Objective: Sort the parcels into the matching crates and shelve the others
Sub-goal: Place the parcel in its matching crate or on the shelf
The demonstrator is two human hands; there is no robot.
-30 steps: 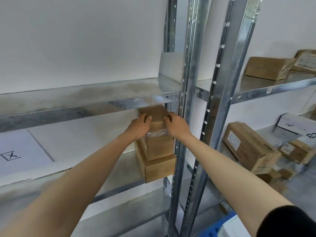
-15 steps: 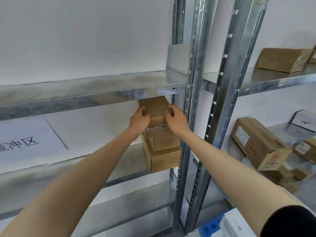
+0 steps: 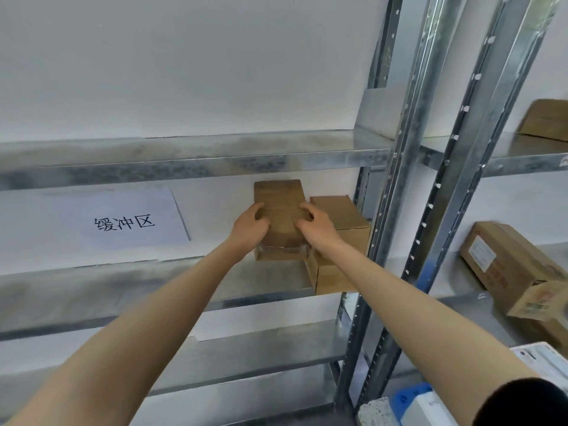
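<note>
A small brown cardboard parcel [image 3: 281,207] with clear tape at its near end is on the middle metal shelf [image 3: 123,290], just left of a second brown parcel [image 3: 341,219] that stands against the rack upright. My left hand [image 3: 249,226] grips the small parcel's left side and my right hand [image 3: 316,229] grips its right side, fingers curled over its top. Whether the small parcel rests flat on the shelf or is slightly lifted is hidden by my hands.
A white paper sign with black characters [image 3: 123,222] hangs on the wall left of the parcels. Galvanised uprights [image 3: 408,179] divide the racks. The right rack holds brown boxes [image 3: 504,265] and another box [image 3: 547,119] above. A blue crate [image 3: 412,395] sits lower right.
The small parcel was on top of the other box; my hands have moved it left, and it now sits beside that box. The view has shifted left, showing the wall sign.
</note>
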